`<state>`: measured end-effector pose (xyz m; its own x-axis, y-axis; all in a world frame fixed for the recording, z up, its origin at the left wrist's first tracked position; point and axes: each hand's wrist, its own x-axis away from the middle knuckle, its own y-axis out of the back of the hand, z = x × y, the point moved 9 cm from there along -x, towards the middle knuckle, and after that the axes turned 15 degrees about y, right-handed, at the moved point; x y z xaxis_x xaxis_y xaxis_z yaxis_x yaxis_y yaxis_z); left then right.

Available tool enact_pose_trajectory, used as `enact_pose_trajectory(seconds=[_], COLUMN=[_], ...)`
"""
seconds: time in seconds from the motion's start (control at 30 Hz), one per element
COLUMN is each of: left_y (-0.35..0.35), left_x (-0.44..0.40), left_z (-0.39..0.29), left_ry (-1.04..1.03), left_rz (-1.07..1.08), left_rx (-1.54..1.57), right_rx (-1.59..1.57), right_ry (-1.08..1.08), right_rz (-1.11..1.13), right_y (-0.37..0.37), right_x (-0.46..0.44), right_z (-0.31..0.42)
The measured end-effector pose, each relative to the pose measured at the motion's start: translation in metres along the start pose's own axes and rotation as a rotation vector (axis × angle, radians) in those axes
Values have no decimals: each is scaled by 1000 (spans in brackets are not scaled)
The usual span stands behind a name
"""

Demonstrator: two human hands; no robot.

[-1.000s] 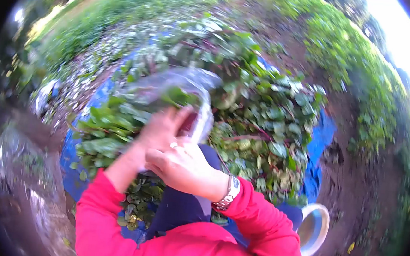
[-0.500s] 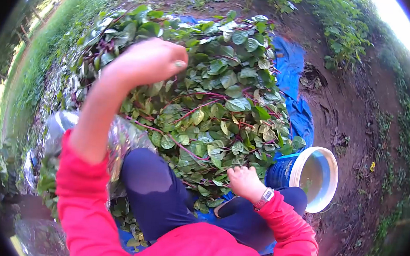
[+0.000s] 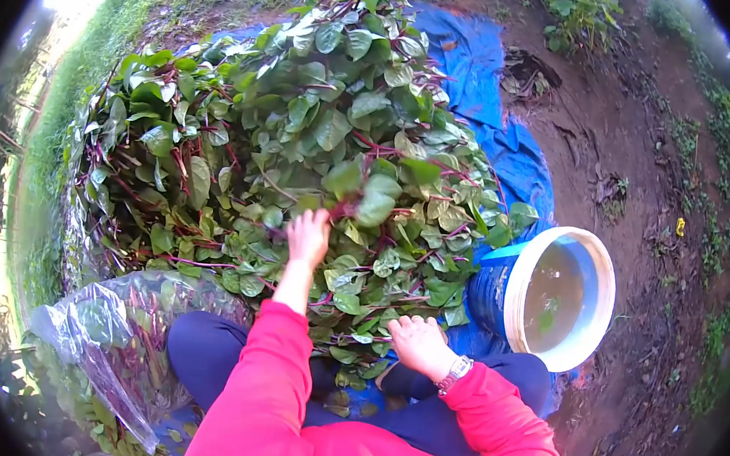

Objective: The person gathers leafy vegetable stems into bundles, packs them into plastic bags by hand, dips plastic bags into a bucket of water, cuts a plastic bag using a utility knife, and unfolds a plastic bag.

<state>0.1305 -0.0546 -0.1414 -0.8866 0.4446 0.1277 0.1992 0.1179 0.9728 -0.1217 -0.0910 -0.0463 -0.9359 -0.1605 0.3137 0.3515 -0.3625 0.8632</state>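
A wide heap of leafy vine greens with reddish-purple stems, looking like Malabar spinach, lies in front of my legs. My left hand reaches over the middle of the heap, fingers closed on a leafy stem whose leaves are smeared by motion. Near my knee, my right hand, with a watch at its wrist, is closed at the near edge of the heap. Reddish leafy stems run into its fingers; what lies inside the fist is hidden.
A blue bucket with a white rim, holding murky water and a leaf, tilts beside my right knee. Blue tarp shows under the heap. A clear plastic bag of greens sits at my left. Bare soil and grass lie beyond.
My left hand has swung down from above the heap's left side to its middle, and a leafy stem now shows in it. My right hand stays near the knee. The view has shifted.
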Motion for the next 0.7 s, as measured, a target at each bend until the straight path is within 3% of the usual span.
enact_pose_trajectory(seconds=[0.13,0.33,0.6,0.7], left_y=[-24,77,124,122], left_x=[63,65,77,89], left_z=[-5,-22,-39,-45], left_ry=[-41,-88,-189,-275], left_rz=[265,-93,-146,-79], left_rx=[-53,160,-76,-42], right_rx=[31,134,151,121], right_ry=[-22,-76,-181,-82], right_rz=[-18,-144,-239,-434], right_y=[-8,12,37,60], right_x=[3,0,-3,-7], right_z=[-10,-20,-31,-19])
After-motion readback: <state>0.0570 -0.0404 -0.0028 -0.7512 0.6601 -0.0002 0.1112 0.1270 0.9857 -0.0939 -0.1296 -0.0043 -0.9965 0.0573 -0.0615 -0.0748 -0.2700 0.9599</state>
